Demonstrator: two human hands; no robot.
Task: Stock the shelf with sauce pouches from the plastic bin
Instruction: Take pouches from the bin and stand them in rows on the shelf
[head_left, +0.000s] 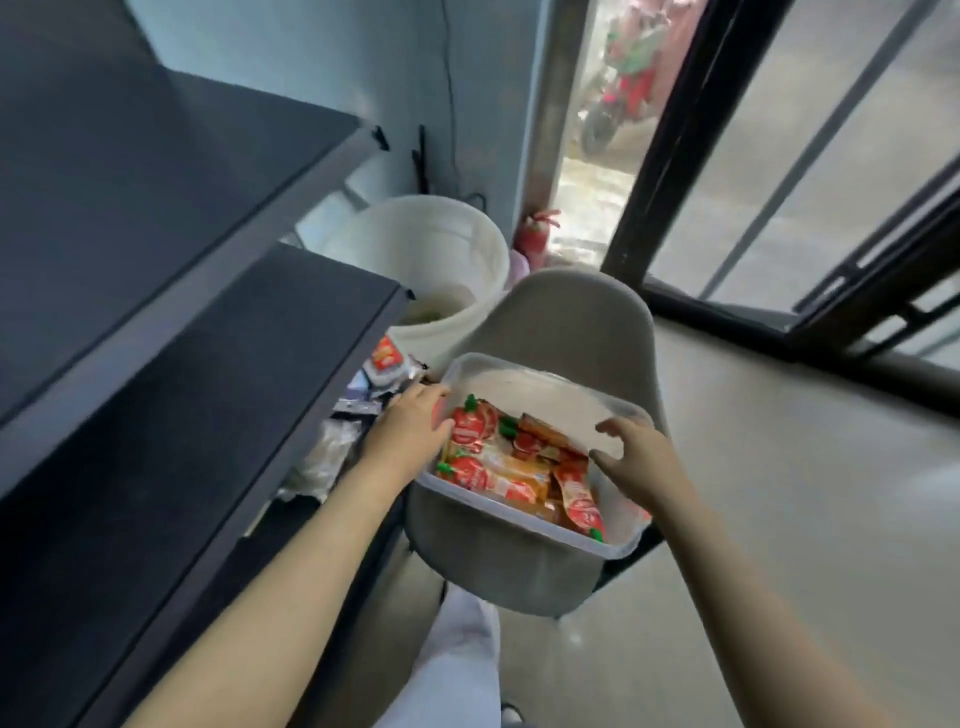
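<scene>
Head view: pick step starting. Clear rectangular plastic bin (545, 395) sits on beige moulded chair (571, 312), with red-orange sauce pouches (498, 467) piled inside. Left hand (410, 431) curls over the bin's left wall. Right hand (628, 457) hovers just above the pouches, fingers spread, empty. Next, probably: pinch one pouch, carry it left to dark grey shelf (208, 389).

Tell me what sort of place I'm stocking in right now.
Most likely a small shop, near its entrance: dark shelves on the left, a plastic bin of sauce pouches resting on a chair, and a glass door with a scooter parked outside.
</scene>
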